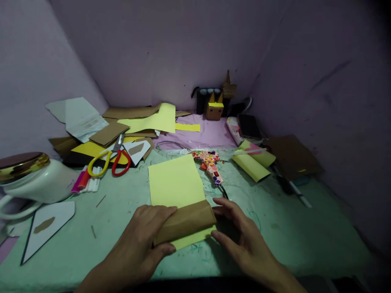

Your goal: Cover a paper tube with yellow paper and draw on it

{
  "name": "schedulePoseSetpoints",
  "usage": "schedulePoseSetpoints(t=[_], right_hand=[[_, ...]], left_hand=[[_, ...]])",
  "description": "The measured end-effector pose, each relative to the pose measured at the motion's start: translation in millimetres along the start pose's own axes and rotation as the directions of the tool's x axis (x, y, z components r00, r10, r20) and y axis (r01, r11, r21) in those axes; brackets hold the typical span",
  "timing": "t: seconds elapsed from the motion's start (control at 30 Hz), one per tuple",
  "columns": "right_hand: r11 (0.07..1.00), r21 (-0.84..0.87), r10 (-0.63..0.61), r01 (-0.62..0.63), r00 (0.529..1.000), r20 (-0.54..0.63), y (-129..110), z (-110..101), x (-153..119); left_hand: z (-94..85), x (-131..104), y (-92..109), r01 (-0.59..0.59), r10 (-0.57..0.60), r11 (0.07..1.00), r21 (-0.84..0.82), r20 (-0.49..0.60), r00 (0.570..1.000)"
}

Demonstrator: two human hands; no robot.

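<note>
A brown folded cardboard tube (186, 221) lies across a yellow sheet of paper (175, 181) near the front of the table. Wrapped round the tube's left end is my left hand (145, 236), thumb at the near side and fingers on top. My right hand (241, 232) is beside the right end, fingers curved but apart, its fingertips close to the tube and the paper's edge; whether they touch is unclear. Just beyond lies a glue gun (210, 165) with a flowery cover and a black cable.
Scissors (117, 156), markers (84, 179) and a white mug (50, 183) stand at left. Paper and cardboard scraps (131, 112) are piled behind. A small cardboard box with pointed ears (214, 112) sits at the back. Rolled yellow paper (253, 162) and a phone (249, 126) lie right.
</note>
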State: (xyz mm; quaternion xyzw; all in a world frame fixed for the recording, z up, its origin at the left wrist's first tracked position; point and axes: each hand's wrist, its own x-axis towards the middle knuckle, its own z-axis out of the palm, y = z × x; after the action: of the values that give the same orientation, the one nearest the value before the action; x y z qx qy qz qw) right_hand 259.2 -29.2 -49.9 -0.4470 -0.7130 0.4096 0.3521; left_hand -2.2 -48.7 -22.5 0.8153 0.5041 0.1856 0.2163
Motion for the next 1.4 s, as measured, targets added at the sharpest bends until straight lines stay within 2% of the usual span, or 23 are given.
schedulePoseSetpoints(t=[0.17,0.23,0.3,0.33,0.4,0.47,0.53,0.63,0.77,0.83,0.9,1.07,1.17,1.33,1.4], right_hand=[[0.985,-0.165,-0.042,0.051,0.998,0.055,7.1,5.1,-4.6],[0.974,-0.215,-0.056,0.067,0.997,0.057,9.6,6.0,-5.1],[0.959,-0.264,-0.092,0.101,0.995,0.046,11.8,6.4,-4.8],[0.951,-0.286,-0.116,0.122,0.993,0.038,12.8,6.5,-4.5],[0.935,-0.319,-0.154,0.156,0.988,0.032,14.7,6.8,-3.7],[0.923,-0.344,-0.174,0.175,0.984,0.032,16.1,7.1,-3.0],[0.910,-0.368,-0.197,0.192,0.980,0.024,16.5,7.5,-2.4],[0.893,-0.393,-0.237,0.220,0.971,0.004,15.1,7.6,-1.8],[0.884,-0.407,-0.248,0.230,0.969,0.008,13.1,7.3,-0.6],[0.878,-0.417,-0.253,0.237,0.967,0.016,12.9,6.8,0.6],[0.875,-0.418,-0.258,0.245,0.966,0.027,12.0,5.7,2.3],[0.879,-0.361,-0.281,0.311,0.950,0.134,4.3,-1.4,7.3],[0.888,-0.331,-0.274,0.321,0.944,0.182,3.8,-4.1,9.2],[0.912,-0.279,-0.280,0.302,0.953,0.115,12.5,0.4,12.1],[0.944,-0.207,-0.244,0.255,0.967,0.078,14.0,3.1,13.5]], left_hand=[[-14.4,-8.8,1.3,0.007,-0.007,1.000,0.005,0.092,0.996],[-23.8,-19.3,0.0,0.060,-0.059,0.998,-0.017,0.043,0.997],[-29.6,-31.6,0.3,0.105,-0.107,0.994,-0.041,-0.066,0.992],[-29.9,-36.9,1.3,0.087,-0.092,0.995,-0.041,-0.122,0.988],[-24.6,-43.2,4.5,-0.017,0.022,0.999,0.027,-0.205,0.978],[-13.7,-43.1,8.5,-0.116,0.162,0.974,0.194,-0.244,0.956],[-1.9,-39.1,12.4,-0.140,0.243,0.926,0.352,-0.270,0.932],[9.5,-34.1,16.6,-0.130,0.302,0.878,0.461,-0.321,0.898],[14.9,-34.7,14.5,-0.149,0.351,0.838,0.525,-0.308,0.884],[17.5,-34.9,11.3,-0.152,0.375,0.843,0.516,-0.363,0.853],[20.8,-34.2,8.6,-0.144,0.349,0.889,0.434,-0.441,0.827],[27.5,-30.7,9.6,-0.085,0.141,0.987,0.135,-0.484,0.863],[28.5,-28.5,11.3,-0.032,0.038,0.999,0.019,-0.511,0.859],[26.3,-24.4,10.8,0.014,-0.052,0.997,-0.075,-0.543,0.838],[26.5,-23.2,12.9,0.076,-0.144,0.987,-0.145,-0.553,0.821]])
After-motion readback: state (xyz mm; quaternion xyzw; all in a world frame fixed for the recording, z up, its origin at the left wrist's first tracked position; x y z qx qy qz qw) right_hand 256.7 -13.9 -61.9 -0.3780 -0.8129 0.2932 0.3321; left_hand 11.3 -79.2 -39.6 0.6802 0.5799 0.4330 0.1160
